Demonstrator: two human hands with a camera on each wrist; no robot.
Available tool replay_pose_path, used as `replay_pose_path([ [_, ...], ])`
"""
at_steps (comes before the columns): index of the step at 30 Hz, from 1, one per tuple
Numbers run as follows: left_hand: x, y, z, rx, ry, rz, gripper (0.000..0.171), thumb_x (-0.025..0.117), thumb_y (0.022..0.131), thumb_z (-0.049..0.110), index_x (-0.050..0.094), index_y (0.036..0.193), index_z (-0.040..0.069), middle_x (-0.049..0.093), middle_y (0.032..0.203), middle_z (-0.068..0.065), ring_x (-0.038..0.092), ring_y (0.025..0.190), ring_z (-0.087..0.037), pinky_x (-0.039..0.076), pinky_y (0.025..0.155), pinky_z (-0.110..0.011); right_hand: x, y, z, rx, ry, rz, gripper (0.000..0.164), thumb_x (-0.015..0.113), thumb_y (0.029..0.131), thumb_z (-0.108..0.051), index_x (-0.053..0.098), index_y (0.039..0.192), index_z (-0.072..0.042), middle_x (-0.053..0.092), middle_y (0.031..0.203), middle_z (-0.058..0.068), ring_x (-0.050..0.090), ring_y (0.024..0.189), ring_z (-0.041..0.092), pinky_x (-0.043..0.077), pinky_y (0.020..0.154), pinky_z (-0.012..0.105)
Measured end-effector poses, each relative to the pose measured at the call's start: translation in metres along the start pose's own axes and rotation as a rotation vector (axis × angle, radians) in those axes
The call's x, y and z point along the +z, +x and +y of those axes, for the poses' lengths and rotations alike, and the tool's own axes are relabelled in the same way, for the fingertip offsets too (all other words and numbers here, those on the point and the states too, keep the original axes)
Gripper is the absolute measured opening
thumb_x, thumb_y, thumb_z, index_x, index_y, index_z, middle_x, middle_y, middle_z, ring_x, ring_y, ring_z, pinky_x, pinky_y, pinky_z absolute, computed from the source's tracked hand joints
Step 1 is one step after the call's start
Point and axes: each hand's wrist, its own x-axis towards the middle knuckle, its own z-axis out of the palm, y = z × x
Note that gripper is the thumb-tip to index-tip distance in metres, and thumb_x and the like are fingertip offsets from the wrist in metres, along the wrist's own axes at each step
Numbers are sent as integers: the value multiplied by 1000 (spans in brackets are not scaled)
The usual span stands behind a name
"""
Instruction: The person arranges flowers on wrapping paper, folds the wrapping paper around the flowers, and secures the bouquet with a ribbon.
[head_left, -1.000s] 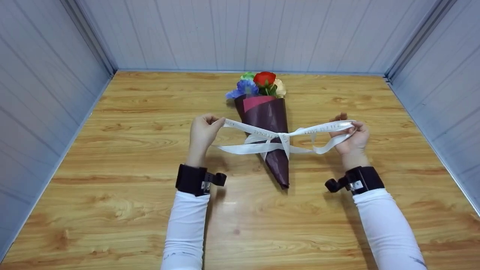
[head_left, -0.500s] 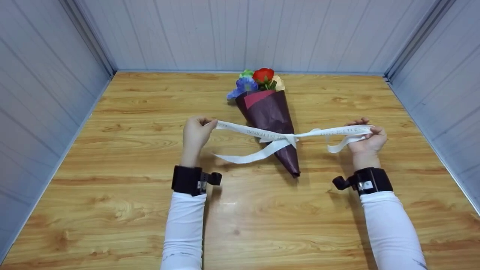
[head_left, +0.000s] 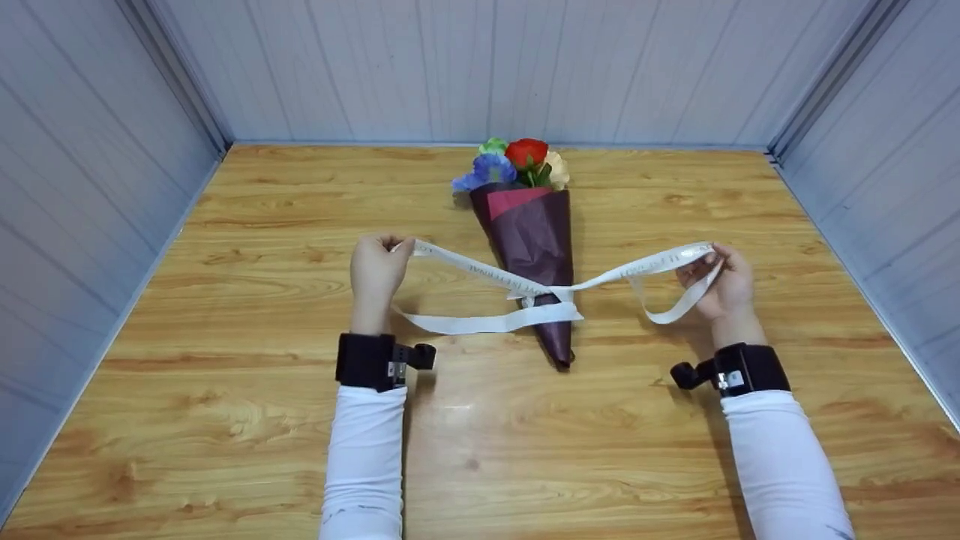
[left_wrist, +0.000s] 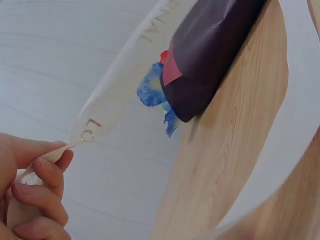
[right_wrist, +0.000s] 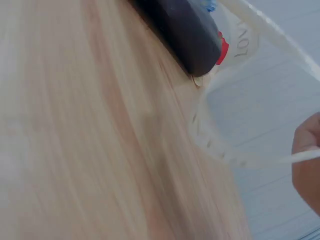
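Note:
A bouquet (head_left: pixel 536 240) in dark purple paper lies on the table, its red, blue, green and cream flowers toward the back wall. Round its lower half runs a white ribbon (head_left: pixel 487 324) printed with gold letters, crossed at the front. My left hand (head_left: pixel 377 274) pinches one stretch of ribbon between thumb and fingertips; the left wrist view shows the ribbon (left_wrist: pixel 120 85) running up from those fingers (left_wrist: pixel 45 175). On the other side my right hand (head_left: pixel 724 289) pinches the opposite stretch, with a loop hanging below it. Only part of the right hand (right_wrist: pixel 307 160) shows in the right wrist view.
The wooden table (head_left: pixel 225 420) is bounded by a pale panelled back wall (head_left: pixel 480 67) and side walls. Each wrist wears a black strap with a small camera, the left one (head_left: pixel 367 361) and the right one (head_left: pixel 750 369).
My left hand has drifted left. My right hand moved right, then slightly back, and its ribbon slackened. The bouquet's tip swung right and then back left; the ribbon crossing sits lower on it.

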Motion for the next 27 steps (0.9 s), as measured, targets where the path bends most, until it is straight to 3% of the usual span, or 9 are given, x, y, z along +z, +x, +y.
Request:
replay_pose_path([
  [3,-2,0,-2,9,24,14,21,62,88,18,73,90,0,63,79,-6,50,71,-18,37,64,-27,-8,1,2,47,109,-147,33,45,95,-6,52,68,11,55,65,18,54,61,28,50,59,36],
  [6,-3,0,-4,17,55,5,20,62,87,18,73,88,1,60,75,-2,48,68,-16,35,61,-26,-12,1,2,38,285,-150,31,47,94,-9,52,71,12,52,64,18,53,58,28,51,56,40],
  [10,-5,1,-6,6,73,-11,21,62,87,19,73,88,1,60,75,-1,49,69,-16,36,62,-26,-10,-2,0,-73,460,33,42,44,97,-17,51,64,9,53,56,19,51,47,30,48,48,42],
  [14,-6,0,-6,-11,80,-10,20,62,87,19,73,87,2,57,73,0,49,69,-17,36,61,-27,-11,-1,-3,-129,471,216,49,42,98,-22,46,57,5,48,49,15,43,38,25,40,41,37],
  [16,-6,0,-7,-20,93,-8,20,61,87,19,73,87,2,57,72,1,49,69,-17,36,61,-27,-11,-1,-1,-126,397,257,50,42,99,-22,45,56,3,46,48,13,41,39,23,38,41,35],
  [18,-7,-1,-7,-29,103,-7,21,60,88,19,72,87,3,56,72,2,48,69,-16,35,61,-26,-12,-1,3,-100,288,234,52,39,100,-22,45,55,3,46,49,12,45,44,23,41,47,36],
  [22,-7,-2,-6,-31,107,-18,21,58,88,20,71,87,3,54,72,2,47,67,-16,35,61,-27,-13,0,13,-19,38,20,49,40,102,-22,52,64,6,58,65,13,59,76,26,51,77,43],
  [25,-8,-2,-5,-25,90,-35,23,58,89,20,70,90,1,57,75,0,48,70,-16,36,63,-27,-7,1,20,9,-238,-105,38,44,99,-23,57,74,3,62,83,10,60,94,24,50,87,48],
  [27,-8,-1,-5,-19,84,-31,23,58,89,20,71,90,1,58,77,0,48,71,-16,37,65,-27,-2,2,24,16,-536,-83,32,45,98,-26,59,80,-3,63,84,5,61,85,17,54,79,36],
])
